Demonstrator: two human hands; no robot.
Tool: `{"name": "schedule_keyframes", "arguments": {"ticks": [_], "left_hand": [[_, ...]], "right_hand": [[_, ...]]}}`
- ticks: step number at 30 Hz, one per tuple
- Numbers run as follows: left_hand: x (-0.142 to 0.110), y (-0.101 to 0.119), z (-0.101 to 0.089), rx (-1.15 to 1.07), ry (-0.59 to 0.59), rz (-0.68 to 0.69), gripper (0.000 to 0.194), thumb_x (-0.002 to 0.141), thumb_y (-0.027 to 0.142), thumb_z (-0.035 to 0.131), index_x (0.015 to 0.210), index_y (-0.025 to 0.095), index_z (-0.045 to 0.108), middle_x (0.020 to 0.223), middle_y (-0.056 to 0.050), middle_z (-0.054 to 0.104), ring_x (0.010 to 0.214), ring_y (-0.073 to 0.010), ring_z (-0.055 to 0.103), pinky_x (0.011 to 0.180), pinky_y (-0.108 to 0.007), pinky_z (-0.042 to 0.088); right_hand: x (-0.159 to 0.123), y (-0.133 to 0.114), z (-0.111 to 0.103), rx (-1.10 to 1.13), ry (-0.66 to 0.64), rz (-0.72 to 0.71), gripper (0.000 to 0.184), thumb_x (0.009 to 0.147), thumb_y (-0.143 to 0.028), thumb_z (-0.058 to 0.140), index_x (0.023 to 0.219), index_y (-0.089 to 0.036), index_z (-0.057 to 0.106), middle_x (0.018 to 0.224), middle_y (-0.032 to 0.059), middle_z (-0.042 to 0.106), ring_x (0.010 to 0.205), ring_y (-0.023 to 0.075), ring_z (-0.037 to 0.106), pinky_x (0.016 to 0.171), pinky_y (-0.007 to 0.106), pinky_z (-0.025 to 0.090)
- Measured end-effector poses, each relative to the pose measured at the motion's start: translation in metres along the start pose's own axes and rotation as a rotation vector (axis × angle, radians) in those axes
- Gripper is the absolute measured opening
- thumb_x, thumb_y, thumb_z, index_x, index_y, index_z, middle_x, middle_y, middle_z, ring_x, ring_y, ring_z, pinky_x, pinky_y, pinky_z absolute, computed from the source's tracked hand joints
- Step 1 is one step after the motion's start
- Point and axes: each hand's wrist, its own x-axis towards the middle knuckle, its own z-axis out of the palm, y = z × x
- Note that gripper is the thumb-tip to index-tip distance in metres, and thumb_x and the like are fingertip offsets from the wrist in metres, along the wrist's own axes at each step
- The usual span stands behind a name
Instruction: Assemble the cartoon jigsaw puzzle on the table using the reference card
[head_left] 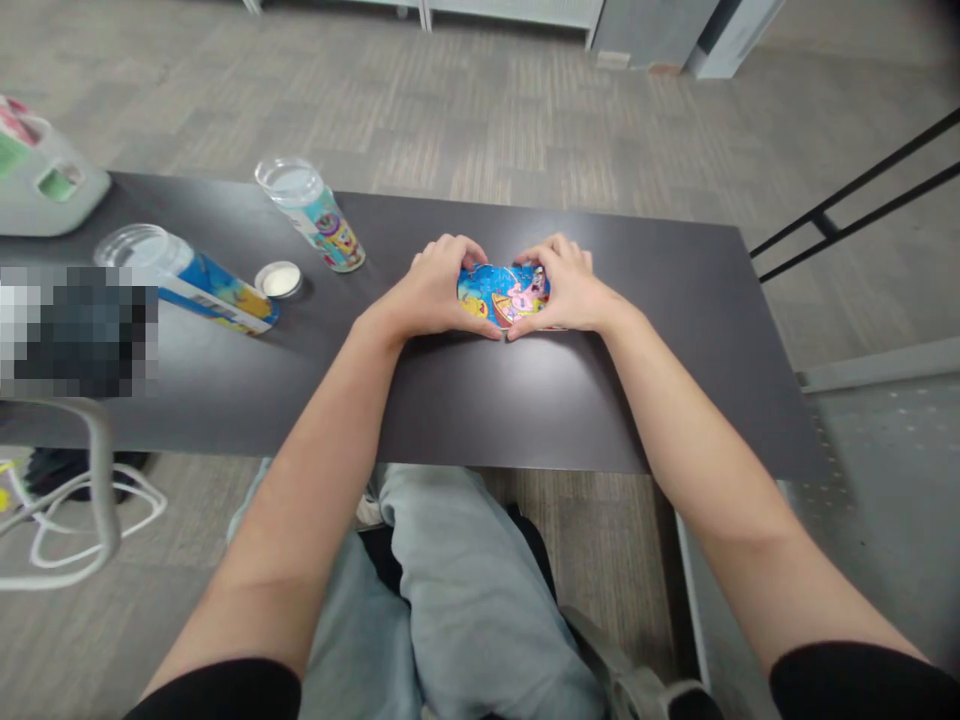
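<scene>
A small blue jigsaw puzzle (496,290) with a bright cartoon picture lies flat on the dark table. My left hand (436,287) is curled round its left end, fingers along the far edge and thumb along the near one. The other end is framed the same way by my right hand (562,287). Both thumb tips nearly meet at the middle of the near edge. Parts of the puzzle's ends are hidden under my hands.
Left of my hands, a clear-topped cartoon canister (319,220) stands upright. A blue canister (202,280) and a round whitish lid (278,280) are beyond it. A white-green container (52,180) occupies the dark table's (675,400) far left corner. A pixelated patch covers the left edge.
</scene>
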Motion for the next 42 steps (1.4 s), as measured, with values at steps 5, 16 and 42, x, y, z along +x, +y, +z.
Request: {"name": "schedule_keyframes", "arguments": {"ticks": [5,16,42], "left_hand": [[-0.003,-0.003,0.003,-0.055,0.019,0.067,0.128,0.061,0.088,0.119,0.163,0.027,0.071,0.157,-0.014,0.072,0.152,-0.0446,0.068,0.139,-0.066,0.054],[-0.006,0.005,0.012,-0.23,0.092,0.188,0.109,0.08,0.099,0.102,0.162,0.03,0.077,0.161,-0.016,0.07,0.155,-0.0406,0.069,0.133,-0.061,0.065],[-0.01,0.009,0.007,0.039,0.015,0.089,0.08,0.092,0.072,0.097,0.158,0.031,0.078,0.161,-0.013,0.079,0.151,-0.0437,0.072,0.134,-0.066,0.05]], "right_hand": [[-0.001,-0.003,0.0,-0.02,0.006,0.022,0.132,0.064,-0.101,0.119,0.162,-0.022,0.076,0.174,0.0254,0.069,0.164,0.0639,0.062,0.144,0.084,0.044],[0.001,-0.004,-0.002,0.099,-0.022,-0.042,0.134,0.067,-0.091,0.121,0.173,-0.026,0.071,0.172,0.0211,0.076,0.16,0.0593,0.069,0.143,0.08,0.048],[0.003,-0.016,-0.004,0.316,0.069,-0.274,0.067,0.1,-0.055,0.089,0.161,-0.028,0.083,0.154,0.0128,0.084,0.128,0.0388,0.084,0.127,0.061,0.071]]}}
